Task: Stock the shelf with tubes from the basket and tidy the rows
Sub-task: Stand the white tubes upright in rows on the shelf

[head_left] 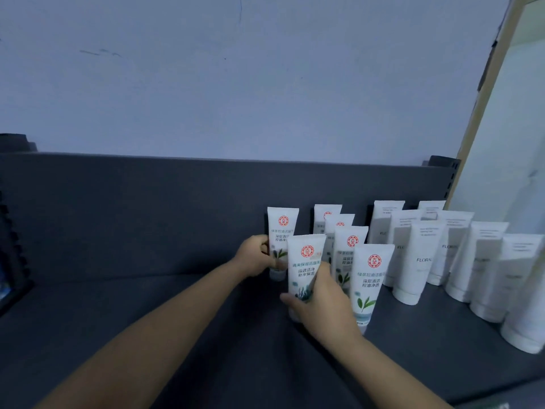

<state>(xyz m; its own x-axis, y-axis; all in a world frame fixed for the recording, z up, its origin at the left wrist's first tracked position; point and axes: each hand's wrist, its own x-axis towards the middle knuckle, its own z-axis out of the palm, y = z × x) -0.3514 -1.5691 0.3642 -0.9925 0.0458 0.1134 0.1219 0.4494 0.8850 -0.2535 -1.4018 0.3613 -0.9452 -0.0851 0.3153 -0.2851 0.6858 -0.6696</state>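
Note:
On the dark grey shelf (147, 305) stand white tubes with red round logos, caps down. My left hand (255, 258) grips the rear tube (281, 228) of the left row, near the back panel. My right hand (321, 302) holds the lower part of a front tube (305, 261) with blue-green print, upright on the shelf. To the right runs a row of several matching tubes, its front one (371, 278) beside my right hand. The basket is out of view.
Plain white FLORAL tubes (418, 261) fill the shelf's right side in several rows, up to a pale side wall (501, 172). The shelf's back panel (147, 202) rises behind. A dark object (11, 261) sits at the left edge.

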